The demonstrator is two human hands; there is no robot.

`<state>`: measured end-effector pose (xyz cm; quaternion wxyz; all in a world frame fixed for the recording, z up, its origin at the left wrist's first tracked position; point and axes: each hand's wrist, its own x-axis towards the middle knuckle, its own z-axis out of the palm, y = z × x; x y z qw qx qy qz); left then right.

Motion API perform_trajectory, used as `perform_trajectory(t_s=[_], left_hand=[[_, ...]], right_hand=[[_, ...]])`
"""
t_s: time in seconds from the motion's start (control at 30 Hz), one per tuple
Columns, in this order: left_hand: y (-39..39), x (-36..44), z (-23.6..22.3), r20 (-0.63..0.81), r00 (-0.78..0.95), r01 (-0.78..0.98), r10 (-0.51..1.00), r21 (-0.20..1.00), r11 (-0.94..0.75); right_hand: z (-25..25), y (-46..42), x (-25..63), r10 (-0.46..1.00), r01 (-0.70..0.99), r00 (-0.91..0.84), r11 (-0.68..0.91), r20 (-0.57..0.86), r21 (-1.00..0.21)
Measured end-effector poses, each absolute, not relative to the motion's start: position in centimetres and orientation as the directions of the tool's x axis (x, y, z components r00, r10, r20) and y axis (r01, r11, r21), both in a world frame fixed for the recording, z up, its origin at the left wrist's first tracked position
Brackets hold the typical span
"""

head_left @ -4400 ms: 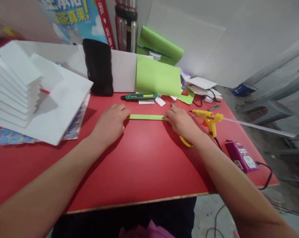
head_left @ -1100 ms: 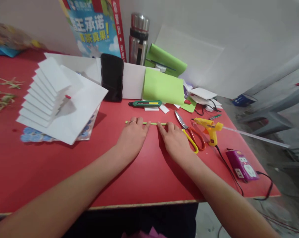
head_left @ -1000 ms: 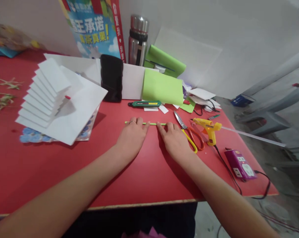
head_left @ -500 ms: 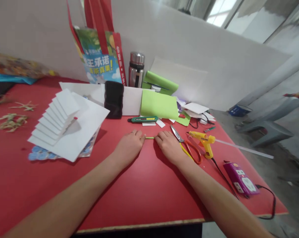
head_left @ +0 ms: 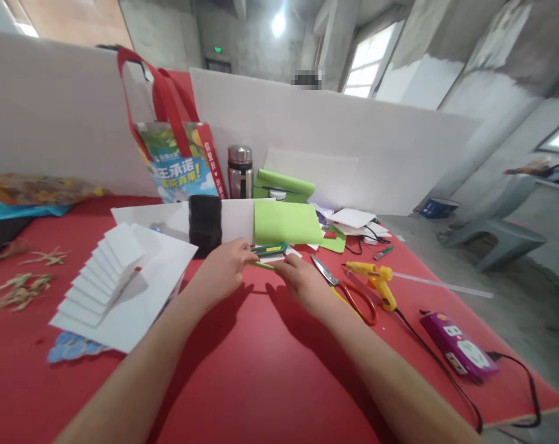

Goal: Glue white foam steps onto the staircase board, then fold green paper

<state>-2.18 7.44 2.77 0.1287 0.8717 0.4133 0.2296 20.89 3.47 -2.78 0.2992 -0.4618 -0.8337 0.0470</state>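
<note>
Between my two hands runs a thin green strip (head_left: 263, 266), raised a little above the red table (head_left: 261, 357). My left hand (head_left: 226, 271) pinches its left end and my right hand (head_left: 302, 280) its right end. What the strip is made of I cannot tell. Just behind my fingers lies a green utility knife (head_left: 269, 249), partly hidden by my left hand. Scissors (head_left: 339, 285) with red and yellow handles lie to the right of my right hand, blades pointing away.
A yellow glue gun (head_left: 374, 277) and a purple power socket (head_left: 459, 345) with cords lie at right. Fanned white cards (head_left: 103, 277) are at left. Behind stand a black object (head_left: 205, 225), green sheets (head_left: 286, 222), a thermos (head_left: 240, 172) and a shopping bag (head_left: 180, 160).
Both hands have lifted off the tabletop with the green strip between them, and the strip now tilts down to the right. My view has tipped upward, showing more of the room.
</note>
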Motion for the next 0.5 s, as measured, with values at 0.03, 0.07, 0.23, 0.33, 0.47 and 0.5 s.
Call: perform_trajectory(t_s=[0.03, 0.07, 0.23, 0.33, 0.47, 0.5], left_hand=[[7.4, -2.5, 2.2, 0.354, 0.473, 0.595, 0.807, 0.547, -0.589], [7.3, -2.8, 1.5, 0.384, 0.363, 0.504, 0.849, 0.685, -0.526], [6.7, -3.0, -0.4, 0.034, 0.071, -0.164, 0.997, 0.986, -0.022], [6.3, -1.9, -0.6, -0.033, 0.176, -0.281, 0.984, 0.956, 0.082], [5.8, -0.6, -0.7, -0.032, 0.195, -0.319, 0.98, 0.943, 0.094], [5.7, -0.5, -0.8, -0.035, 0.201, -0.331, 0.979, 0.938, 0.101]], right_hand=[[-2.8, 3.4, 20.7, 0.812, 0.71, -0.368, 0.56, 0.454, -0.427], [-2.9, 3.3, 20.5, 0.833, 0.664, -0.337, 0.54, 0.438, -0.517], [-2.9, 1.7, 19.5, 0.966, 0.116, -0.257, 0.044, 0.012, -0.992], [-2.7, 1.0, 18.8, 0.92, -0.188, -0.331, -0.28, -0.208, -0.941], [-2.8, 0.5, 18.4, 0.928, -0.194, -0.3, -0.286, -0.221, -0.938], [-2.9, 0.5, 18.4, 0.953, -0.129, -0.26, -0.194, -0.156, -0.972]])
